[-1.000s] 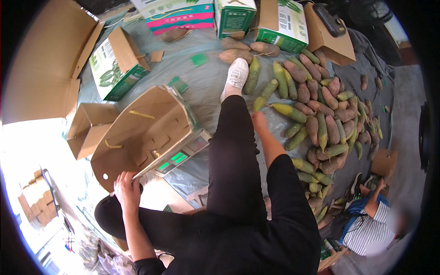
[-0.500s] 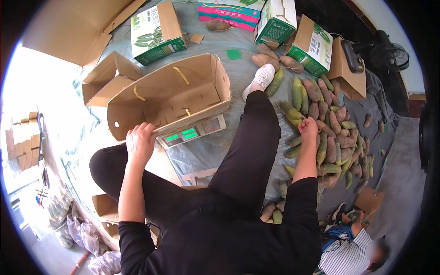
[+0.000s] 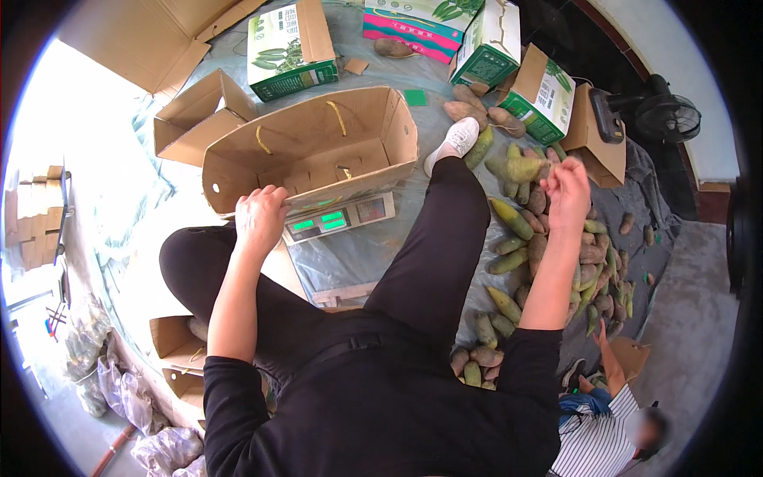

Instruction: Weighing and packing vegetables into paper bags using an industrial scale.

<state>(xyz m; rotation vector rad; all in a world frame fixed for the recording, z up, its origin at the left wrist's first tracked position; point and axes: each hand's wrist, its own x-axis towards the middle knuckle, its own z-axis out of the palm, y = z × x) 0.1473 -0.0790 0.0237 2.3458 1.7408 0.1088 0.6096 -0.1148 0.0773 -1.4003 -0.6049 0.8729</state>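
My left hand is closed over the near rim of an open cardboard carton with yellow rope handles. The carton stands on a scale with lit green displays. Over the pile to the right, my right hand is closed on the thin root end of a green radish, which is slightly blurred and points left. Below and around that hand lie many loose vegetables, green radishes and brownish-red, soil-covered roots. Inside the carton, I see only bare cardboard walls and floor flaps.
A smaller open box stands left of the carton. Green-and-white printed boxes sit along the far side. A black fan is at the far right. A person in a striped shirt reaches toward the pile at lower right.
My right hand has moved right and a little farther away, drawing the green radish up from the pile. My left hand stays on the carton rim. The person at lower right has stretched an arm toward the pile.
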